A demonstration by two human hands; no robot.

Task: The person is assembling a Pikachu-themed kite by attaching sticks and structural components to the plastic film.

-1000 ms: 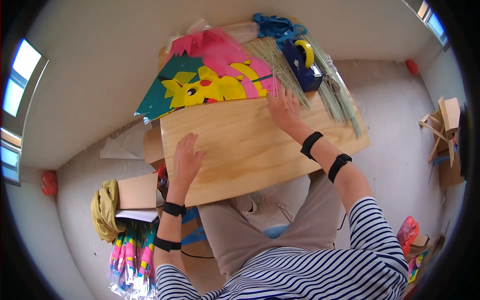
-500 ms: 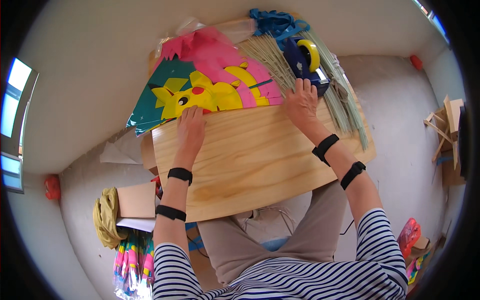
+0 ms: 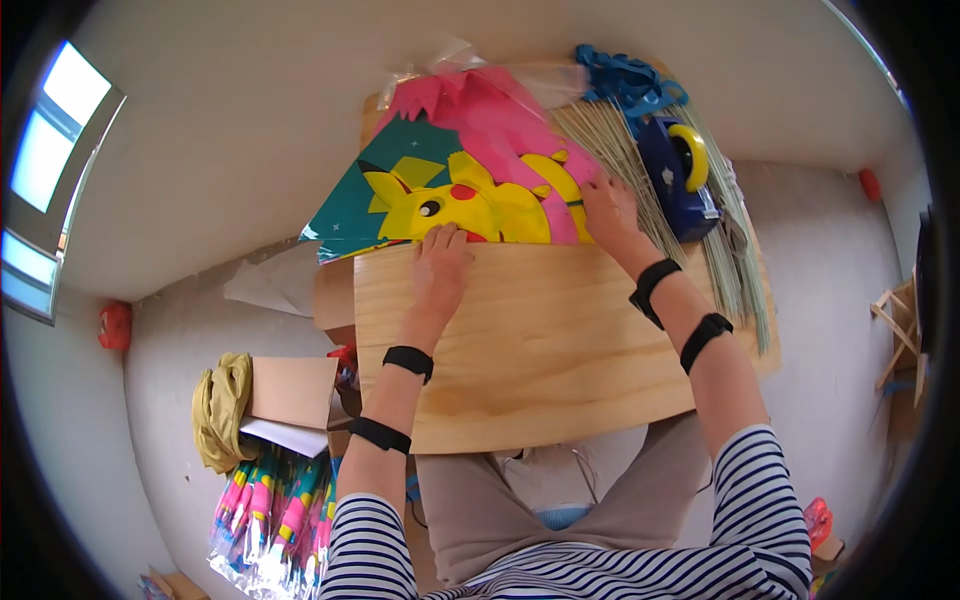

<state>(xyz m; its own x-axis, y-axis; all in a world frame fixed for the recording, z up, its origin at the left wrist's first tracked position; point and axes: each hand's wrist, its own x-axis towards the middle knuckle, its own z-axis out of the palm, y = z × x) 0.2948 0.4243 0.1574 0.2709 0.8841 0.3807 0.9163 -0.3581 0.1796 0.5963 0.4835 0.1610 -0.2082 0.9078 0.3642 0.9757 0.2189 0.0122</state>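
A thin, glossy printed sheet point(image 3: 500, 215), teal, pink and yellow with a cartoon character, lies on the far part of the wooden table. Its near edge runs straight across the board. My left hand point(image 3: 440, 265) rests at that edge, fingers stretched onto the yellow print beside a red patch. At the sheet's right end, my right hand point(image 3: 612, 215) lies with fingers extended over the pink and yellow part. Neither hand visibly grips anything, though the right fingertips are slightly blurred. Just right of this hand are pale thin sticks point(image 3: 625, 155) and a dark blue tape dispenser point(image 3: 665, 180) with a yellow roll.
Blue ribbon point(image 3: 625, 80) is heaped at the table's far right corner. Clear plastic film point(image 3: 550, 85) lies behind the sheet. Bare wood point(image 3: 540, 350) spans the near tabletop. On the lower left are a cardboard box point(image 3: 292, 388), olive cloth point(image 3: 222, 410) and colourful bagged bundles point(image 3: 270, 520).
The whole view has shifted, with the table now further right in it. My right hand has moved left, from beside the tape dispenser onto the sheet. My left hand stays at the sheet's near edge.
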